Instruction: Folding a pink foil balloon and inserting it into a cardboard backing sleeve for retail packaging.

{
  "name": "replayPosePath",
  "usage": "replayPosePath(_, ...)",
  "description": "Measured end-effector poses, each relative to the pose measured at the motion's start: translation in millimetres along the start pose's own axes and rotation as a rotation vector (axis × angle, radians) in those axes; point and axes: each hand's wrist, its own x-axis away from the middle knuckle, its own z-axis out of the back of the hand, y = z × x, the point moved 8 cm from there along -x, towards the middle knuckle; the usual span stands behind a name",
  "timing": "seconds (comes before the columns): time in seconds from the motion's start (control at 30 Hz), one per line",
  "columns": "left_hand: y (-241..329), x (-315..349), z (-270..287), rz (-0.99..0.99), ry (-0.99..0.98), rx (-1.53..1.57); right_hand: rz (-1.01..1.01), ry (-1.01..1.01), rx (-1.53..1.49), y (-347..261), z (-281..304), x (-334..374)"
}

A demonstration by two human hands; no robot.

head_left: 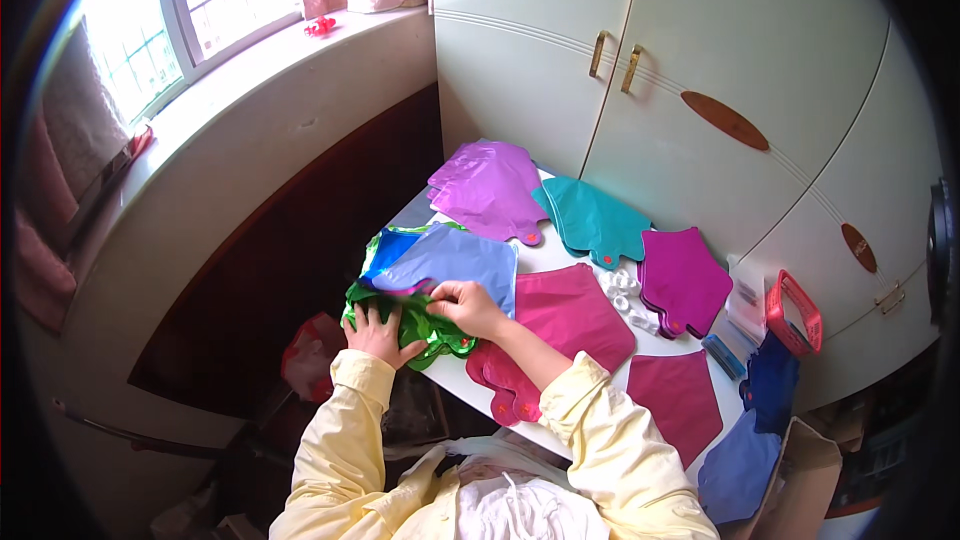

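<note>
My left hand [375, 336] lies with its fingers spread on a crumpled pile of shiny green fabric pieces [432, 345] at the table's left edge. Close beside it, my right hand [468, 308] is closed in a pinch at the upper edge of the green fabric, where a thin purple edge also shows. What lies between those fingertips is partly hidden. Just beyond the hands is a light blue fabric piece [450, 262], with a brighter blue piece [390, 252] at its left. Dark pink fabric pieces [570, 315] with rounded, red-dotted tabs lie under my right forearm.
Lilac [488, 185], teal [595, 218] and purple [685, 275] fabric stacks lie along the far side of the white table. White small parts [625, 300] sit amid them. A red basket [795, 312] and a cardboard box [808, 475] are at right. A cabinet [740, 50] stands behind.
</note>
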Motion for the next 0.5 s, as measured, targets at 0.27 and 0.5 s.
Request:
replayPosePath(0.27,5,2,4,0.043,-0.124,0.018,0.04,0.614,-0.484,-18,124,2)
replayPosePath(0.5,4,4,1,0.043,-0.079,0.016,0.283,0.974,-0.486,-87,244,69)
